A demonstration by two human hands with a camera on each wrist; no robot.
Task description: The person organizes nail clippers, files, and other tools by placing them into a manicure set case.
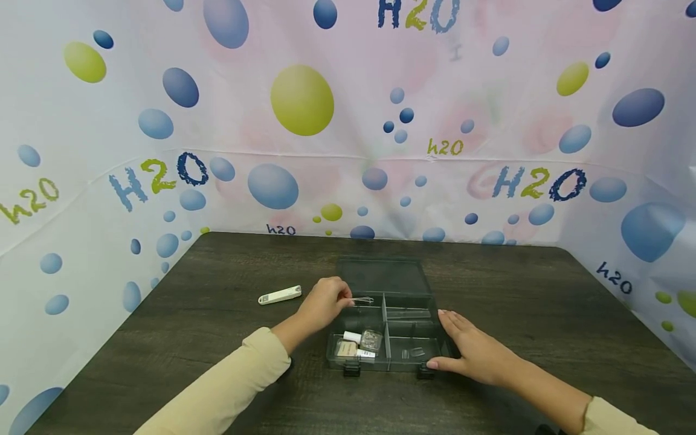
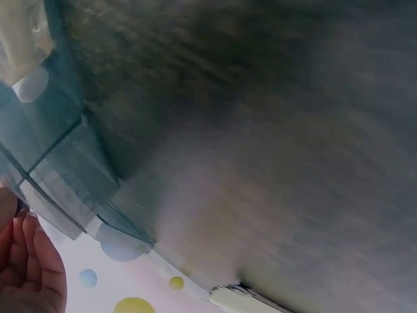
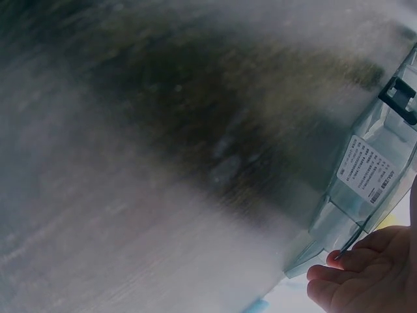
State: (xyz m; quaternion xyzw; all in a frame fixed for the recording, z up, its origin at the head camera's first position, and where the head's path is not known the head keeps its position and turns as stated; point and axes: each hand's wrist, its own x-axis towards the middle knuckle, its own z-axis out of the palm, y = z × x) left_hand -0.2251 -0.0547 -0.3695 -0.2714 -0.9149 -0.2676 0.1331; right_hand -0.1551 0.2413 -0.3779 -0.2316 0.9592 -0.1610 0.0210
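Observation:
A dark see-through divided box [image 1: 388, 364] lies on the table with its lid [image 1: 383, 276] folded back. Over the back left compartment, my left hand [image 1: 325, 301] pinches a thin silvery wire-like piece [image 1: 363, 299] with a looped end. My right hand [image 1: 478, 351] rests against the box's right side, fingers extended along the wall and thumb at the front edge. Small items fill the front left compartment: a white cap [image 1: 352, 336], a beige square piece [image 1: 346, 349] and a clear little case [image 1: 371, 340]. Small clear pieces [image 1: 414, 353] lie in the front right one.
A slim white tool [image 1: 280, 295] lies on the dark table [image 1: 217, 338] left of the box. Two black latches [image 1: 351, 368] stick out at the box's front. A printed sheet [image 1: 348, 121] hangs behind the table and along its sides.

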